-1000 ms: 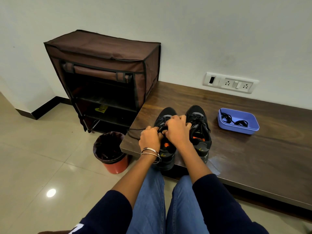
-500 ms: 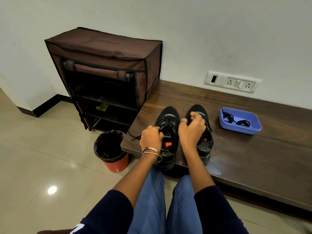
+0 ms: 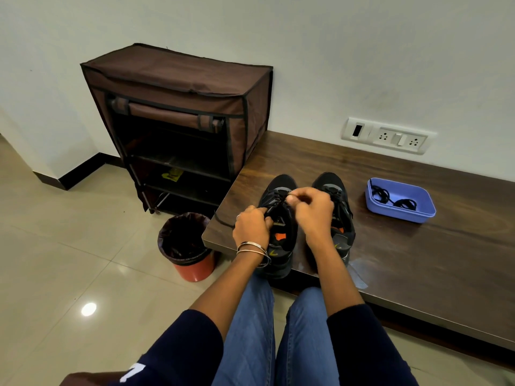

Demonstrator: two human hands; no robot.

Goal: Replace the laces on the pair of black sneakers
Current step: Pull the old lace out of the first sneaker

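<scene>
Left hand [image 3: 252,228] steadies the left sneaker [image 3: 278,218]; right hand [image 3: 313,208] pinches its black lace [image 3: 276,204]. Best pull gently, straight from each eyelet, sneaker pinned to the counter [image 3: 418,260].

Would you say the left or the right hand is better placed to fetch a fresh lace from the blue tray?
Probably the right hand: the blue tray with black laces sits on its side of the sneakers, while the left hand grips the left sneaker farther away.

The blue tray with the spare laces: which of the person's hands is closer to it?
Right. The right hand works over the shoes, on the side toward the blue tray; the left hand sits farther away, beyond the left shoe.
</scene>
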